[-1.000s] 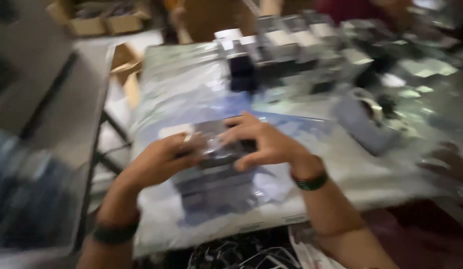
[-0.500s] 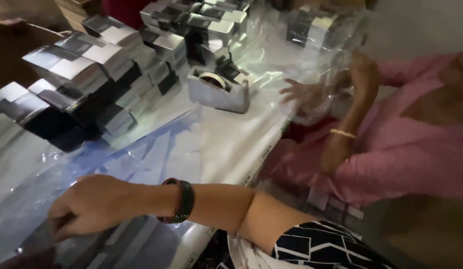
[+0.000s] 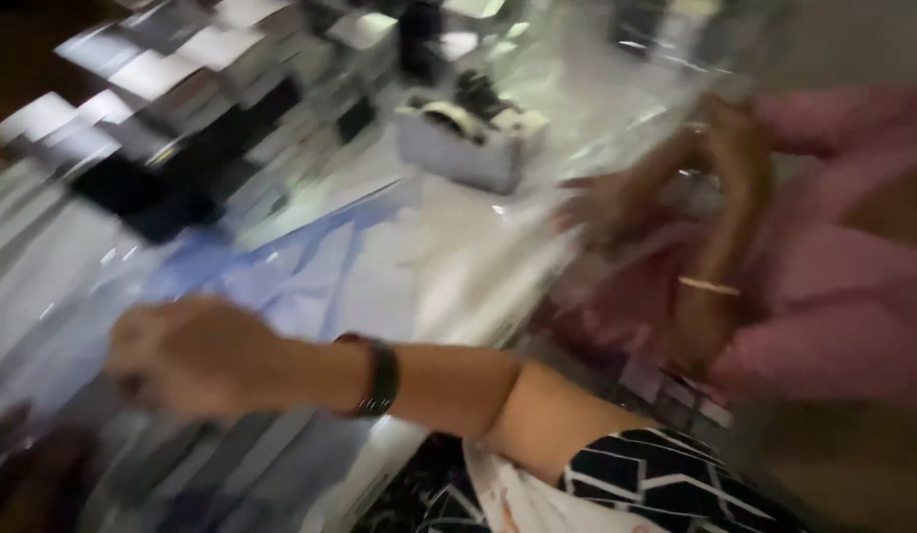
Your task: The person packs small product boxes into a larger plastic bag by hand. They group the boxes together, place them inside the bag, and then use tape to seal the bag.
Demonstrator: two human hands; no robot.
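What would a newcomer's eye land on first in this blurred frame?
Probably the person's right hand, wearing a dark wristband, stretched across the lower left over clear plastic sheeting on the table. Next, the rows of small grey and black boxes stacked at upper left, with a grey tape dispenser beside them. At right, a co-worker in a pink garment handles crinkled clear film.
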